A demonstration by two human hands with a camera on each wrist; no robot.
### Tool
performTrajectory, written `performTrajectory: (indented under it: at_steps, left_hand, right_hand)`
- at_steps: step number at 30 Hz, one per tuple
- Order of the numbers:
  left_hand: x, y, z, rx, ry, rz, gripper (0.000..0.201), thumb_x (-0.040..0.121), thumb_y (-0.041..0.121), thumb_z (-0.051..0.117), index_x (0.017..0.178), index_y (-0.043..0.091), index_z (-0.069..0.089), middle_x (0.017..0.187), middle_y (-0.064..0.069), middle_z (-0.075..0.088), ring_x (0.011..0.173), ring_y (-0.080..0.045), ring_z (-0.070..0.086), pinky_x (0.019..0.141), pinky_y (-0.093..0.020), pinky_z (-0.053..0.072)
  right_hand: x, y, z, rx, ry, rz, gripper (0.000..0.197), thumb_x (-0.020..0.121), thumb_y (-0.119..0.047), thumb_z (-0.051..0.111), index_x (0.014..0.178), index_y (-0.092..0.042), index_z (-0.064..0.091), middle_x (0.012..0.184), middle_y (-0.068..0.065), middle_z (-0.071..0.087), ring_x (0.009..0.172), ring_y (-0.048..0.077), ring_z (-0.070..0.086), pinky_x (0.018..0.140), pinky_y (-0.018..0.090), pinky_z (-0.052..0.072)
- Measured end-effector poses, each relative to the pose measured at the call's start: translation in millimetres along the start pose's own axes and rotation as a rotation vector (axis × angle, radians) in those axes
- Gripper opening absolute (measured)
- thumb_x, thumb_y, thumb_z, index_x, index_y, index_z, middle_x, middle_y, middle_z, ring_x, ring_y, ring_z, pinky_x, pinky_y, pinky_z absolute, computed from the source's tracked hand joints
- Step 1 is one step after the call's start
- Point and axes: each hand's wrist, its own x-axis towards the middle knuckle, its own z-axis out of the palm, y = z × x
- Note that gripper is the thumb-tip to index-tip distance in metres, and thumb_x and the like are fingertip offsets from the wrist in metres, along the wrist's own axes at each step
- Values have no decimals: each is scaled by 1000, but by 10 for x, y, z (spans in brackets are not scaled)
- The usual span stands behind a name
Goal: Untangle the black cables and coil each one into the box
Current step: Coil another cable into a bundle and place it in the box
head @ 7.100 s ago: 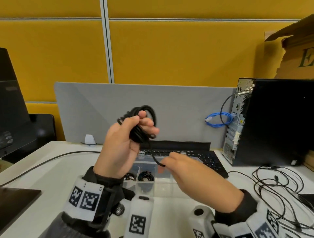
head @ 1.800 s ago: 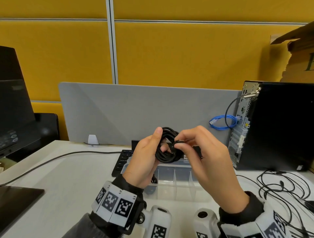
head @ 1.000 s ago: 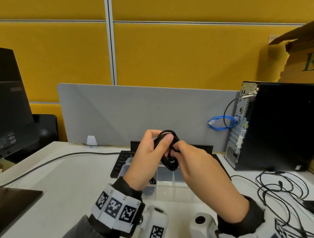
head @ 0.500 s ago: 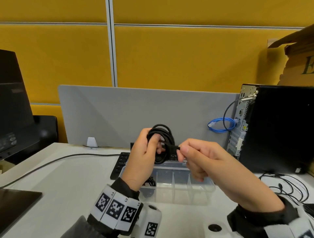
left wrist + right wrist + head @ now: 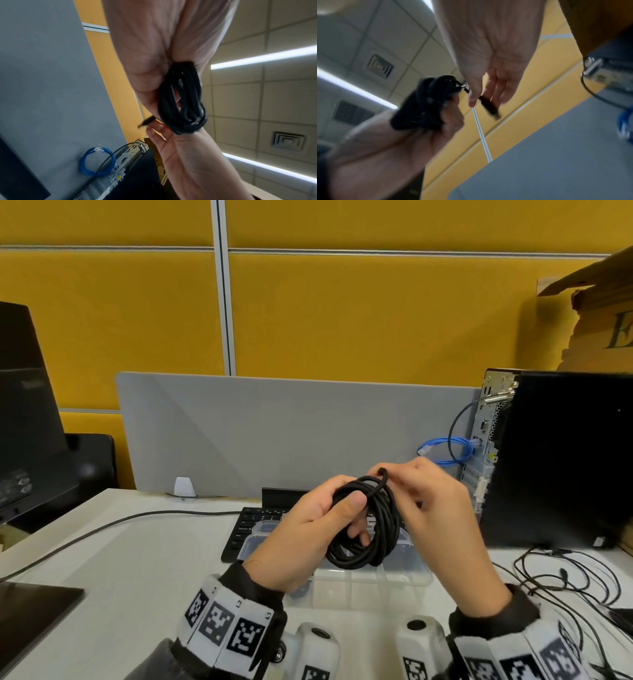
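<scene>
A coiled black cable (image 5: pixel 371 529) hangs in the air above the clear plastic box (image 5: pixel 407 575). My left hand (image 5: pixel 315 529) grips the coil, thumb over its top strands; the left wrist view shows the coil (image 5: pixel 181 102) bunched in the palm. My right hand (image 5: pixel 421 501) pinches the cable's free end (image 5: pixel 383 473) at the top of the coil; the right wrist view shows the plug (image 5: pixel 488 106) between thumb and fingers. More black cables (image 5: pixel 565 580) lie tangled on the desk at the right. A dark coil sits in the box's left compartment, mostly hidden by my left wrist.
A black keyboard (image 5: pixel 246 525) lies behind the box. A black computer tower (image 5: pixel 561 460) stands at the right with a blue cable (image 5: pixel 445 451) beside it. A grey divider (image 5: pixel 274 433) backs the desk. A monitor (image 5: pixel 24 412) stands at the left, with a black cable (image 5: pixel 102 529) running across the desk.
The right hand pulled the free end out sideways, then brought it back up over the top of the coil. The left hand has turned the coil and lowered it slightly toward the box.
</scene>
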Motion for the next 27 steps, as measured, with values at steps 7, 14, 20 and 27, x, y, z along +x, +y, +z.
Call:
performTrajectory:
  at_steps: [7,14,20,27]
  left_hand:
    - [35,-71,-43,162,218,6,27,88,39,54,96,14,62,69,1,60,65,-10,57,68,-25,49]
    - [61,-131,-28,236,299,-48,43,81,48,46,102,15,64,100,-7,69,99,-20,64,94,-42,49]
    - [55,-127,-61,285,378,-46,34,87,44,50,103,17,63,100,-6,68,97,-19,64,94,-48,47]
    - [37,-50,-41,392,264,-4,35,97,28,41,128,43,47,110,9,62,97,6,56,85,-11,45]
  right_hand:
    - [2,-72,22,806,-126,515,14,88,-7,57,96,-7,68,81,12,73,70,21,70,60,22,54]
    - [-1,-43,105,960,-177,658,22,94,-10,48,104,-4,66,87,18,71,68,21,67,65,29,57]
    - [-40,-124,133,781,-337,593,25,93,-20,51,116,-13,59,90,5,73,80,13,69,73,26,53]
    - [-82,-223,88,705,-436,506,54,83,5,60,111,-37,38,83,12,67,80,14,65,74,24,53]
